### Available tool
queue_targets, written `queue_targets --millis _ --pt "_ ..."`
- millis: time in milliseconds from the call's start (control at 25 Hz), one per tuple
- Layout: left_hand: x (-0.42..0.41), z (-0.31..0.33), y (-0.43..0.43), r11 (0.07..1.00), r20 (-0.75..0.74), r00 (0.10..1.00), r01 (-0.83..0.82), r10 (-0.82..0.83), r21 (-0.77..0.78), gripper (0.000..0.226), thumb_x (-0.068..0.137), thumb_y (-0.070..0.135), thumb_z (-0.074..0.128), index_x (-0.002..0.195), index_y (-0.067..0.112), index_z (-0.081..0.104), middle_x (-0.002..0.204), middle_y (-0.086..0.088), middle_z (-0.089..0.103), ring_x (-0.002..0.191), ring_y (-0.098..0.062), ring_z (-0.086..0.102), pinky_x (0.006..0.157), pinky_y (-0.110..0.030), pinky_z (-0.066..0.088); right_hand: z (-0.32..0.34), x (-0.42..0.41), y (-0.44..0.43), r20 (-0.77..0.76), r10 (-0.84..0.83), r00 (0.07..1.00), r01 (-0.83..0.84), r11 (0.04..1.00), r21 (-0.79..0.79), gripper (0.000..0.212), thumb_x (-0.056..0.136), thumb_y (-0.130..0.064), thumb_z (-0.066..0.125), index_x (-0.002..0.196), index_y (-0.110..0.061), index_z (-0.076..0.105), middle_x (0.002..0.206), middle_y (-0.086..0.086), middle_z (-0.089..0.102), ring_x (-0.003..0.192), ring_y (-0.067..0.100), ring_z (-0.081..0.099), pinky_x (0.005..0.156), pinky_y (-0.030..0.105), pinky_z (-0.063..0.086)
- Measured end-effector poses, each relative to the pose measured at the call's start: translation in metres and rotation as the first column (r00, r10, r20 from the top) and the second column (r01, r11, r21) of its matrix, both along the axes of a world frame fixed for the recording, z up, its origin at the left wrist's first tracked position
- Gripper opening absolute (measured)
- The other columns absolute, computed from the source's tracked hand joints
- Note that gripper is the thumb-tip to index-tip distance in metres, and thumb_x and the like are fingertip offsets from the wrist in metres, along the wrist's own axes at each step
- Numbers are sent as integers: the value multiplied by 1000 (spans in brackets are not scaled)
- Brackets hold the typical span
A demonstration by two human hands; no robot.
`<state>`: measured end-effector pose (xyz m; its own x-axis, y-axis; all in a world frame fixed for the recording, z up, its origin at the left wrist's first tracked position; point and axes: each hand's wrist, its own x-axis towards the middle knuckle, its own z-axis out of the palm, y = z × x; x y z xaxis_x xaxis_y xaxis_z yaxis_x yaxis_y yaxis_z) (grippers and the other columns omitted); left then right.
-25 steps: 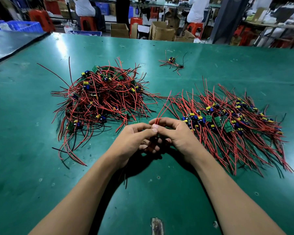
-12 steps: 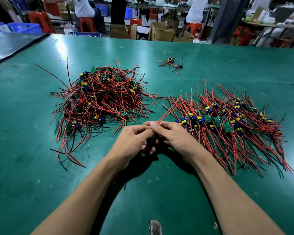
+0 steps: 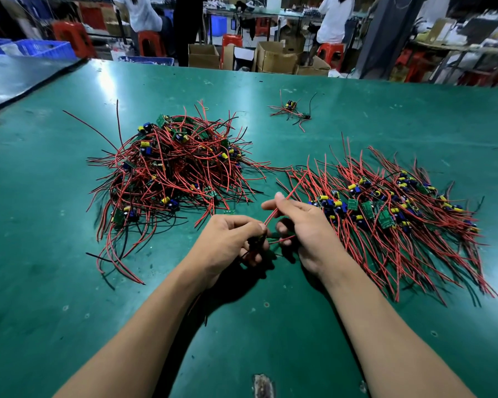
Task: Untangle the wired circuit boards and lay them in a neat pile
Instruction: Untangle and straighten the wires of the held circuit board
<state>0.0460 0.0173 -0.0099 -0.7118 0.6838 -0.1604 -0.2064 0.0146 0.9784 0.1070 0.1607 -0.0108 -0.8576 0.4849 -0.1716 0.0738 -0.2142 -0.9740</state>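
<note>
Head view: my left hand (image 3: 227, 239) curls round a small board (image 3: 255, 241), mostly hidden, low over the green table (image 3: 69, 282). My right hand (image 3: 305, 225) pinches its red wire (image 3: 270, 215). The tangled heap (image 3: 170, 168) lies front-left and the combed pile (image 3: 385, 208) just right.

Green table (image 3: 55, 254) stretches wide, and past its far edge sit open cardboard boxes (image 3: 203, 56) on the floor, red stools (image 3: 151, 43), a blue crate (image 3: 45, 48) far left, and a person in white (image 3: 335, 18) at a bench.
</note>
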Motion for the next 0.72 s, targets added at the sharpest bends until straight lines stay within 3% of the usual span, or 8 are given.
queue_targets --millis 200,320,520,600,720 --pt "3 0 0 1000 -38 999 17 -18 -16 20 90 5 63 74 8 73 63 -13 67 42 -17 56 43 -20 46 2 -3 3 27 -64 998 68 971 -229 49 98 -38 59 55 -19 71 56 -7 52 42 5 42 46 18 32" --pt "5 -1 1 999 -74 997 21 -24 -41 21 91 7 63 72 8 73 62 -12 66 41 -17 54 43 -20 44 2 -3 4 12 -48 999 49 927 -372 45 96 -35 63 54 -19 67 63 -3 53 42 7 42 57 24 32" --pt "5 -5 2 1000 -33 999 -19 19 9 21 95 13 60 85 -3 68 62 -13 63 43 -21 56 50 -31 52 0 7 -13 2 156 988 -156 987 -47 33 92 -42 69 92 -10 77 63 4 59 46 14 52 47 23 43" --pt "5 -6 1 1000 -35 999 7 -7 15 21 96 12 58 91 -5 68 65 -13 64 45 -21 56 51 -33 53 -2 8 -19 16 216 976 -217 976 30 39 95 -44 64 98 -7 76 61 10 62 45 20 56 45 25 46" --pt "5 -4 0 999 -43 998 39 -39 -2 21 95 10 59 80 1 71 64 -12 65 45 -21 57 48 -27 49 -1 8 -18 52 235 971 -239 967 90 46 103 -48 50 101 -12 77 61 13 64 47 22 60 46 24 48"
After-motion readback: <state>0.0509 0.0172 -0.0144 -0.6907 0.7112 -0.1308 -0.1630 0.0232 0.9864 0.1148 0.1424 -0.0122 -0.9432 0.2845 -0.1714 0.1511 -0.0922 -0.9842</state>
